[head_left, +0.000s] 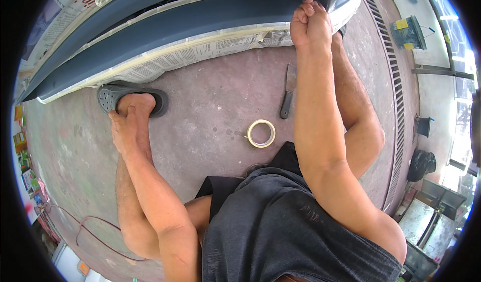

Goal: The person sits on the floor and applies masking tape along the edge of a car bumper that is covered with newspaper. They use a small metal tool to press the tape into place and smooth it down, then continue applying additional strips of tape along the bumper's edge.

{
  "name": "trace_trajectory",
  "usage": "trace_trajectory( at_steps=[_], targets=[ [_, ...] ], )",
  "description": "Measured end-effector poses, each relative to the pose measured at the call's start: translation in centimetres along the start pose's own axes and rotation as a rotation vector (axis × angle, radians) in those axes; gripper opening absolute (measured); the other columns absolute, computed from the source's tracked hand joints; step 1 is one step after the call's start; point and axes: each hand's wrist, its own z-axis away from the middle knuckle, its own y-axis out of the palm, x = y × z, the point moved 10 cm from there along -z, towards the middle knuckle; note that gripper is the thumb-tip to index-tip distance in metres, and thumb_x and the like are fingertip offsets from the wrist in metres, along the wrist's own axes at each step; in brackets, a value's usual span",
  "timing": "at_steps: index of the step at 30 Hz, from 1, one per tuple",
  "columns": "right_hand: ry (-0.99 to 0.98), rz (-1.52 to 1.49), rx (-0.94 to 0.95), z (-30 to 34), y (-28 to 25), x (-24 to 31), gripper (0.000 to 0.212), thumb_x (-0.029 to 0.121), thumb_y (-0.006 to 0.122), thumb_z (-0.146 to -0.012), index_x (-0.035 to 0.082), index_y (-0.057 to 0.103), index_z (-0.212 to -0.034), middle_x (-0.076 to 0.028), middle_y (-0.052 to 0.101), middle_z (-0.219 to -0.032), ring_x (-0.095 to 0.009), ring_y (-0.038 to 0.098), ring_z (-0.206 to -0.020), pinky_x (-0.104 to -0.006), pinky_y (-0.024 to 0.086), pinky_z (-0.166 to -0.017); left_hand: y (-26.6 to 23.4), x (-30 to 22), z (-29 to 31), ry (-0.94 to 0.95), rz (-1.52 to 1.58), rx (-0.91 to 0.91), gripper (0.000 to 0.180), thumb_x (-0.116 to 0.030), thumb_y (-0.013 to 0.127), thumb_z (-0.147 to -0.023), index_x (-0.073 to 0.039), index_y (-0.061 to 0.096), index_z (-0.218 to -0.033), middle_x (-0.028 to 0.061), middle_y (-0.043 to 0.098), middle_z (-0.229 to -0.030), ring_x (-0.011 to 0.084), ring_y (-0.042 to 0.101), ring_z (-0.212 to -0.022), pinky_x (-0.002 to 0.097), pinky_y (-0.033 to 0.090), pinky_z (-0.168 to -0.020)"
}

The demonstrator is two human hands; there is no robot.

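On the floor [210, 96] before the panel [175, 22], the scraper [287, 99] lies ahead-right of the tape roll [273, 134].

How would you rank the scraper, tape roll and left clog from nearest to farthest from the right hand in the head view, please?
1. Scraper: below and slightly left of the right hand.
2. Tape roll: lower and farther left.
3. Left clog: well over to the left.

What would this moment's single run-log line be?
left hand: at left ankle | right hand: curled at blue-grey panel, any held item unclear | on floor: tape roll, scraper
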Motion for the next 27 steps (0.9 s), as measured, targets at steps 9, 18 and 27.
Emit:
trace_trajectory(
  at_steps=[9, 18, 27],
  targets=[
    [-0.039, 0.113, 0.048, 2.8, -0.6, 1.0, 0.028, 0.002, 0.044, -0.106, 0.0, 0.043, -0.134, -0.01, 0.06, -0.096, -0.012, 0.049, -0.064, -0.0255, 0.038, -0.052, 0.3, 0.5, -0.4, 0.015, 0.015, -0.032, 0.082, -0.058, 0.059, -0.091, -0.01, 0.04, -0.155, 0.0224, 0.056, -0.147, 0.04, 0.055, -0.135, 0.0503, 0.044, -0.111],
    [0.177, 0.441, 0.049, 11.1, -3.3, 0.2, 0.046, 0.005, 0.047, -0.104, 0.001, 0.039, -0.149, -0.01, 0.065, -0.098, -0.015, 0.054, -0.071, -0.0268, 0.042, -0.06, -0.7, 0.0, 0.5, 0.033, 0.099, -0.12, 0.069, -0.052, 0.061, -0.092, -0.007, 0.054, -0.144, 0.0237, 0.061, -0.14, 0.0415, 0.058, -0.129, 0.05, 0.046, -0.108],
    [0.218, 0.921, 0.27, 17.3, -5.3, -0.8, 0.037, 0.006, 0.052, -0.104, -0.003, 0.05, -0.14, -0.006, 0.067, -0.098, -0.01, 0.059, -0.077, -0.0244, 0.048, -0.067, 0.5, -12.5, 8.6, 0.488, 1.066, 0.055, 0.032, -0.024, 0.074, -0.095, -0.005, 0.074, -0.121, 0.0077, 0.076, -0.105, 0.015, 0.069, -0.097, 0.0327, 0.053, -0.084]
  ],
)
